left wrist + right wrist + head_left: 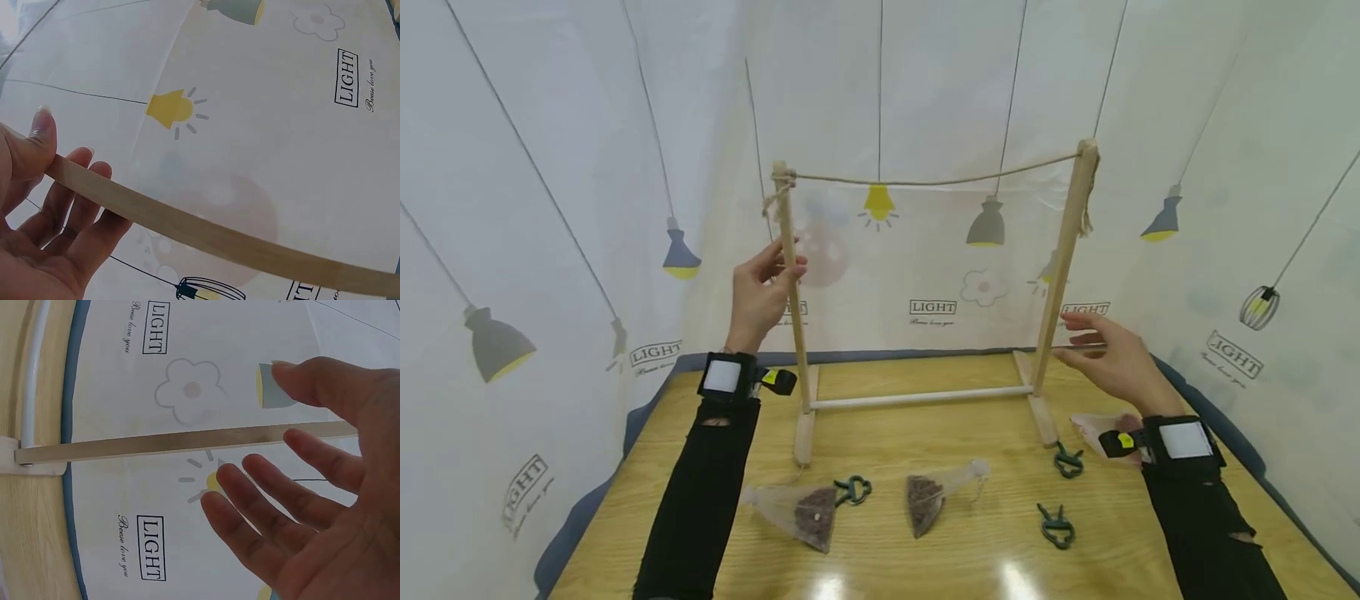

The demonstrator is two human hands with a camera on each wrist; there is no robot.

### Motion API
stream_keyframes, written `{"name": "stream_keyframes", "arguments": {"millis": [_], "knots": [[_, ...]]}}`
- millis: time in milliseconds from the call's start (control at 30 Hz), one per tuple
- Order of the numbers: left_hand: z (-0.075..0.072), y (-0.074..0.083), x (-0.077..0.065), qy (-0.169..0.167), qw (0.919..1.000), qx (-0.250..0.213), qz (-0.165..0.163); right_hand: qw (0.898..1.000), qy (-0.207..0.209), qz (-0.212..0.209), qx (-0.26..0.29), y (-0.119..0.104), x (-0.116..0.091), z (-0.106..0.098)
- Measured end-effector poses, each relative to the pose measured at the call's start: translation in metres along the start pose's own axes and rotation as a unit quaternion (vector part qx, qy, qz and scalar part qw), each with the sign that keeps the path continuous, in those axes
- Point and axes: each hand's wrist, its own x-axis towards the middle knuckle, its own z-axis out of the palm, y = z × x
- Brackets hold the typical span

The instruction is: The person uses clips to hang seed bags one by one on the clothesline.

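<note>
A wooden frame stands on the table, a cord (940, 181) tied between the tops of its posts and a white rod (925, 398) joining them low down. My left hand (763, 292) holds the left post (795, 321), the thumb on one side and fingers on the other; the left wrist view shows this post (206, 234) crossing the hand. Beside the right post (1058, 275) is my right hand (1105, 354), its fingers spread and loosely bent around nothing. In the right wrist view, the hand (312, 506) appears near the post (156, 444) without a grip on it.
Two sheer bags with dark contents, one on the left (812, 512) and one in the middle (925, 500), lie in front. Dark green clips (853, 490) (1067, 460) (1057, 527) lie around them. A pinkish bag (1086, 427) is partly hidden by the right wrist. Lamp-printed cloth (925, 267) hangs behind.
</note>
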Motion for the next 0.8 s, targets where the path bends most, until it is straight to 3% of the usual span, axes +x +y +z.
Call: {"name": "stream_keyframes", "arguments": {"millis": [333,600,800], "knots": [[0.001,-0.002,0.0,0.007,1.0,0.002,-0.002,0.992,-0.104,-0.033,-0.068,0.027,-0.022,0.02],[-0.001,-0.003,-0.001,0.01,0.9999,0.001,-0.001,0.978,-0.202,0.035,-0.044,0.048,-0.036,0.034],[0.0,-0.005,-0.001,-0.001,1.0,-0.001,0.005,0.97,-0.231,0.032,-0.07,0.068,-0.044,0.041]]}}
